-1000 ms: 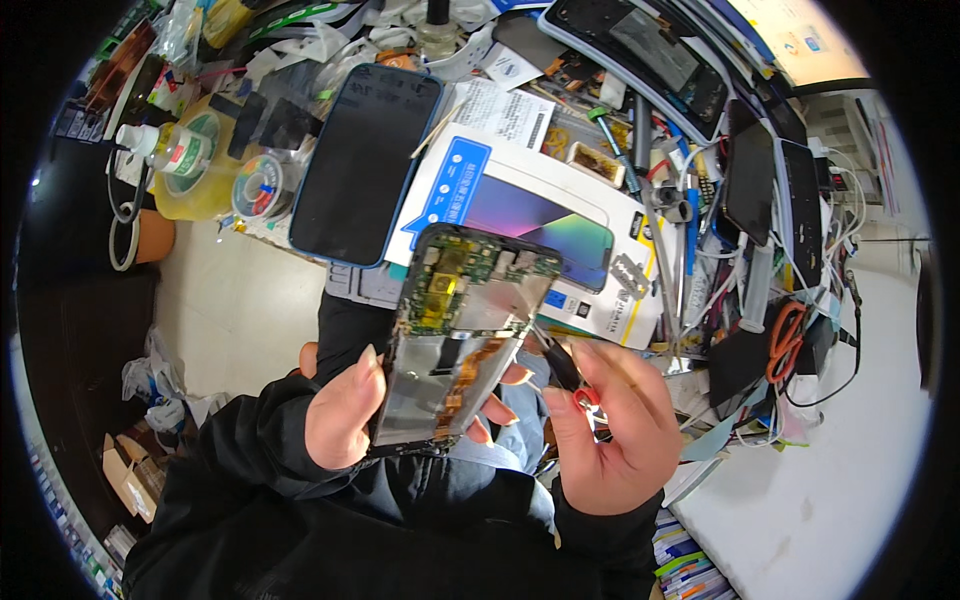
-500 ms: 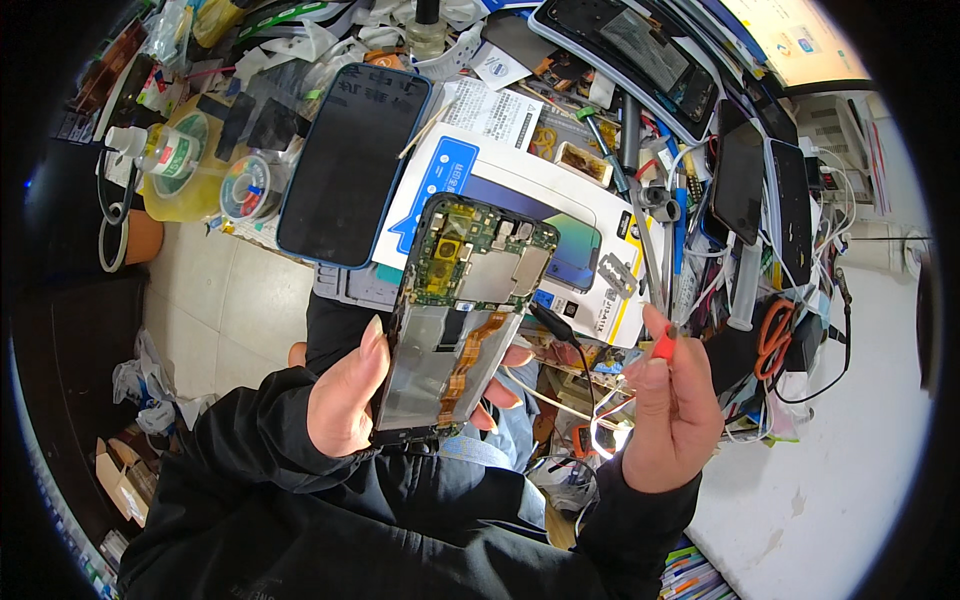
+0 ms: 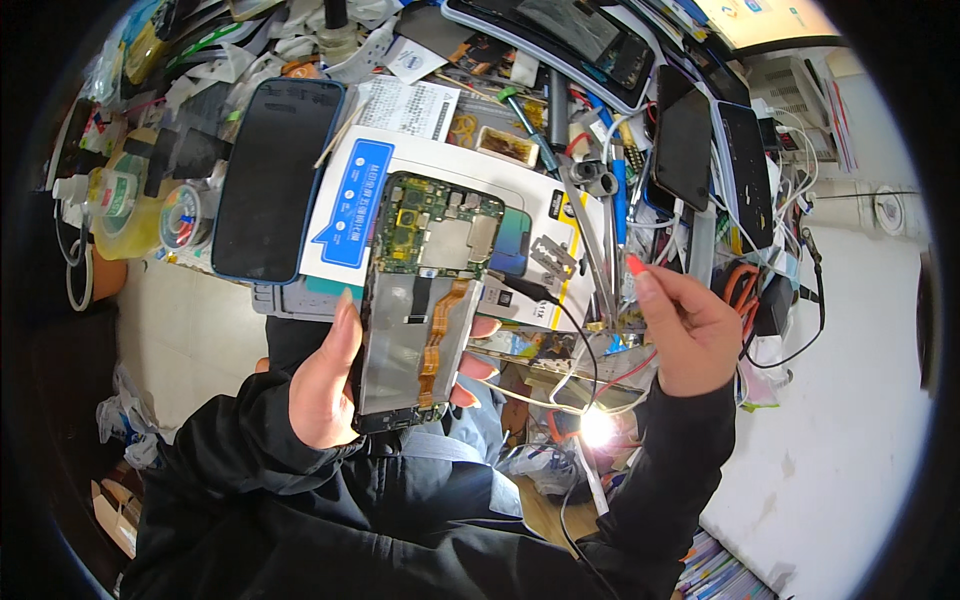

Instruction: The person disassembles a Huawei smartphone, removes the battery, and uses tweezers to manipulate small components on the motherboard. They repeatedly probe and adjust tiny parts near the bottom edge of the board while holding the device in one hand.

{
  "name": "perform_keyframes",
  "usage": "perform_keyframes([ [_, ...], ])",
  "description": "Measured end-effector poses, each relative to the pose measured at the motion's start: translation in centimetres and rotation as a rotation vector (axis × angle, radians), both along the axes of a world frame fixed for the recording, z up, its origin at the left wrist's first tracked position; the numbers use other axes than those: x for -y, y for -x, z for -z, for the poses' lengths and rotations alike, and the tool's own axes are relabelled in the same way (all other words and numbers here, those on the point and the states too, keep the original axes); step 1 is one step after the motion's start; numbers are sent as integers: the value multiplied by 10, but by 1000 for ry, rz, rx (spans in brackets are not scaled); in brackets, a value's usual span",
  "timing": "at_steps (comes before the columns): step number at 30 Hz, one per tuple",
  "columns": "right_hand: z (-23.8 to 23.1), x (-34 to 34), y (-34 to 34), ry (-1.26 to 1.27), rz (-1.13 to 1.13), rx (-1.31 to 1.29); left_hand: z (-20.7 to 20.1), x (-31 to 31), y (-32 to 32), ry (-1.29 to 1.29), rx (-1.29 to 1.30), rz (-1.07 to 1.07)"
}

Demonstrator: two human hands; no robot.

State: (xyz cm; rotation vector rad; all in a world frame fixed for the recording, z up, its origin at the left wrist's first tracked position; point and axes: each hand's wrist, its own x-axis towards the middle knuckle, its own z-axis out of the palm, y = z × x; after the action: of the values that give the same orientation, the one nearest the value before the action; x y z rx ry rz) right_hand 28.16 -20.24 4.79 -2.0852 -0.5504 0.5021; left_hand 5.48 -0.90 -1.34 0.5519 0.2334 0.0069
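Note:
My left hand [image 3: 325,390] grips an opened phone [image 3: 400,345], thumb on its left edge and fingertips showing past its right. The phone is tilted, its circuit board [image 3: 440,228] at the top and an orange-brown flex cable [image 3: 437,345] running down the bare grey frame. A black clip-like end on a black lead [image 3: 525,288] meets the phone's right edge; whether it grips there I cannot tell. To the right, my right hand [image 3: 700,335] is closed in a pinch on a small red piece [image 3: 635,264], mostly hidden by the fingers. Below that hand shows a red wire [image 3: 636,372].
Behind the phone lies a white box [image 3: 345,145] with a razor blade [image 3: 551,262] on it. A dark phone [image 3: 270,180] lies left, beside a yellow-liquid bottle [image 3: 115,200]. Tools, tweezers [image 3: 592,240], cables and more phones crowd the right. A bright lamp [image 3: 597,428] shines below.
The view has shifted, with the bench contents now further left. My right hand has moved up and away from the phone, still pinching the red piece. The left hand keeps its hold.

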Motion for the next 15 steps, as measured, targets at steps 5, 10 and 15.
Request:
perform_keyframes([
  [5,5,3,-11,156,-102,191,3,1,1,9,-20,8],
  [10,2,6,-18,203,-148,169,7,1,1,26,5,4],
  [15,0,6,-19,239,-181,138,10,-1,3,38,15,6],
])
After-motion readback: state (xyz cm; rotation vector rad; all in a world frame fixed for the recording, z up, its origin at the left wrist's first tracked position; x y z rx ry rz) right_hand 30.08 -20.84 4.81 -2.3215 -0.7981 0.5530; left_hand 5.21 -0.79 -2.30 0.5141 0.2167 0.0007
